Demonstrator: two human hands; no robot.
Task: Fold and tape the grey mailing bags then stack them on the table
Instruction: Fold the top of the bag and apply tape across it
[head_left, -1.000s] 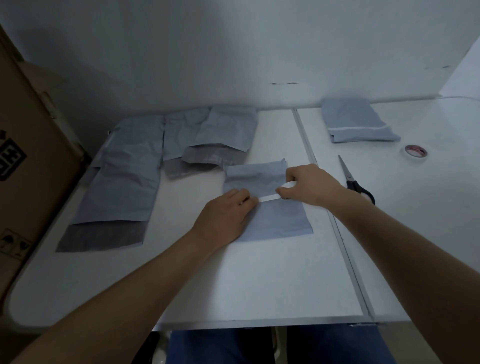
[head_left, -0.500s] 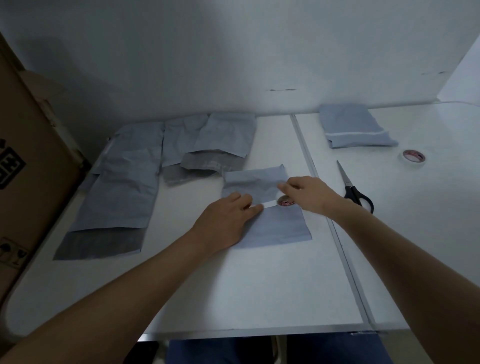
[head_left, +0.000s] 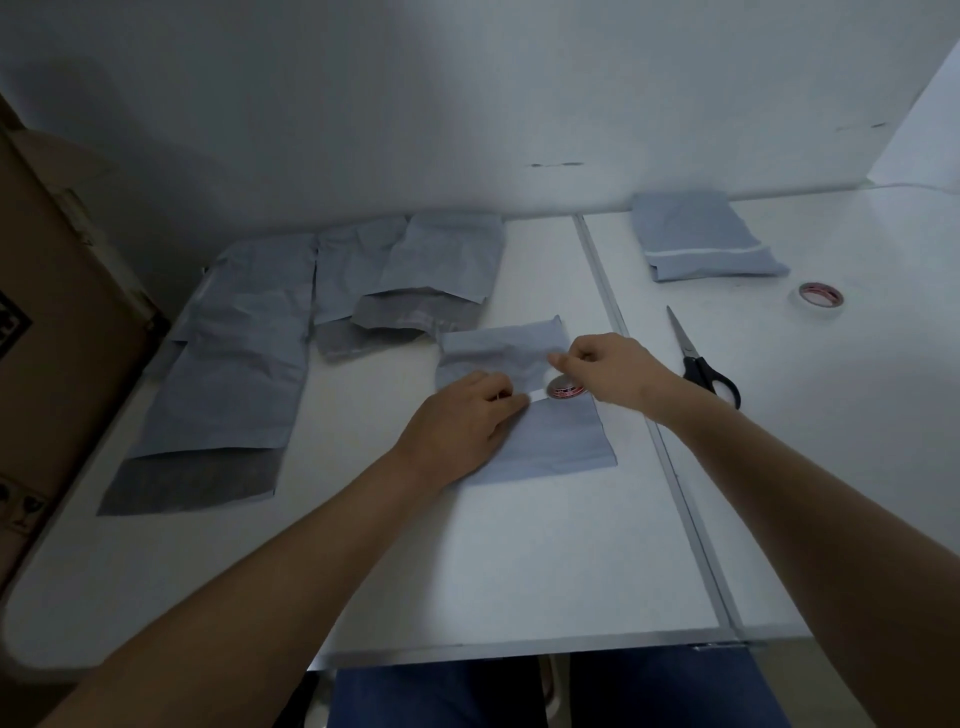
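The white surface (head_left: 519, 561) carries every item; all places below are given relative to the folded grey mailing bag (head_left: 550, 441) near its middle. A brown cardboard box (head_left: 47, 332) stands far left of that bag, off the surface edge. Left of the bag, a long unfolded bag (head_left: 244, 358) lies flat, and behind-left a pile of further unfolded bags (head_left: 415, 275) overlaps. Behind and right of it, across the metal seam (head_left: 670, 467), lies a stack of folded, taped bags (head_left: 701, 239).

Both forearms extend forward from the near edge and converge over the folded bag. The left hand (head_left: 462, 421) lies palm-down on the bag, fingers slightly bent, fingertips pressing one end of a white tape strip (head_left: 537, 396). The right hand (head_left: 608, 369) hovers at the bag's right side, fingers curled, pinching the strip's other end just above a tape roll (head_left: 563, 389) that rests on the bag.

Scissors (head_left: 701, 364) lie right of the bag, blades closed. A second tape roll (head_left: 821, 297) lies further right.
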